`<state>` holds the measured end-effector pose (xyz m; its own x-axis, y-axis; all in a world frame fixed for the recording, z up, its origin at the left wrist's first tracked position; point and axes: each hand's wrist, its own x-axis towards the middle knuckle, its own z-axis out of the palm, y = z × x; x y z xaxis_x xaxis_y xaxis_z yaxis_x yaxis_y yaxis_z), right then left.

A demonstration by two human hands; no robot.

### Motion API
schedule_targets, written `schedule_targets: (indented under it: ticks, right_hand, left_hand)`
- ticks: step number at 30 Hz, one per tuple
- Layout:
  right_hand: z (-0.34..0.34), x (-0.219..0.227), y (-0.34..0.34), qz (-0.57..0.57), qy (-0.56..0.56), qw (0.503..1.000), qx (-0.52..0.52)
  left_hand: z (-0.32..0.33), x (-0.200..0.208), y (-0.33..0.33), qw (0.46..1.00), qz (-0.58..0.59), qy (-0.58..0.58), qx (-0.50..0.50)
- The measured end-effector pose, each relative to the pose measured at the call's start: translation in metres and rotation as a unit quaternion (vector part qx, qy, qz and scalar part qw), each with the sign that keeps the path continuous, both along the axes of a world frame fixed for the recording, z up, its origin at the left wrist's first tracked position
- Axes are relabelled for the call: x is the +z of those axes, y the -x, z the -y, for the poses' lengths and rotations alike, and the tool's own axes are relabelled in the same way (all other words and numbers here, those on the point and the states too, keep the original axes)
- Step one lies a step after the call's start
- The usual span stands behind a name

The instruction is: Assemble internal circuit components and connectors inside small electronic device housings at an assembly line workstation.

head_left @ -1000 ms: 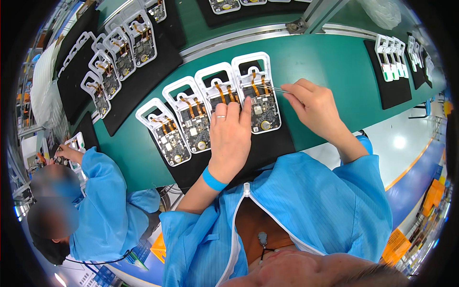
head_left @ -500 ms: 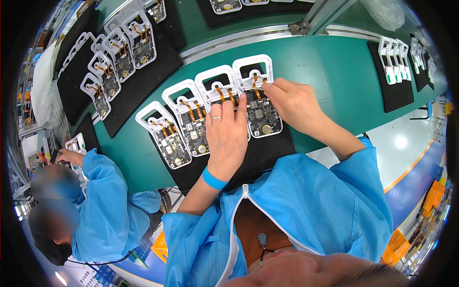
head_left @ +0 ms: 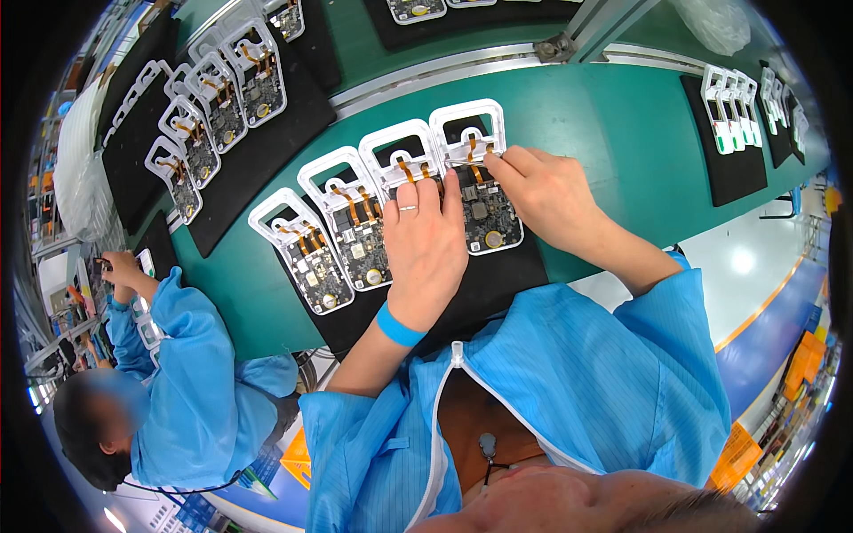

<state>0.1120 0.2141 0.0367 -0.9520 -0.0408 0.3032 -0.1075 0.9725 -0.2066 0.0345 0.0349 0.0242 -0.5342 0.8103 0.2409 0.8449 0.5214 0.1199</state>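
Note:
Four white frames with handles stand in a slanted row, each holding a dark circuit board with orange flex cables and a round coin cell. My left hand [head_left: 426, 253] lies over the third device [head_left: 394, 134], its fingers stretched out. Its index fingertip reaches the left edge of the rightmost device [head_left: 468, 110], near the cables. My right hand [head_left: 546, 197] pinches thin metal tweezers [head_left: 466, 163], whose tips point left across the upper end of that device's board [head_left: 484, 213]. Much of the third board is hidden under my left hand.
Beneath the devices is a black mat [head_left: 498, 282] on the green table [head_left: 613, 133]. Similar devices stand on another black mat [head_left: 258, 173] at the far left. White frames [head_left: 730, 111] line a mat at the right. A co-worker in blue [head_left: 191, 382] sits at the left.
My left hand has shifted very slightly, its index finger still by the rightmost device. My right hand and the tweezers stay almost in place. The co-worker's head and hands have moved.

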Motion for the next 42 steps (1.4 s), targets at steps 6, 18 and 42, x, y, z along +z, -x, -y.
schedule_targets:
  ticks: [6,18,42]
  right_hand:
    - [-0.002,-0.002,-0.002,0.004,-0.011,1.0,-0.011]
    - [-0.006,0.003,0.003,0.005,-0.061,0.997,0.036]
    - [-0.008,-0.016,-0.011,-0.022,-0.054,0.998,0.033]
  left_hand:
    - [0.002,0.0,-0.001,1.0,-0.003,0.017,-0.007]
    - [0.002,-0.002,0.002,1.0,-0.01,-0.01,-0.004]
    - [0.015,0.001,0.007,0.998,0.032,-0.046,-0.021]
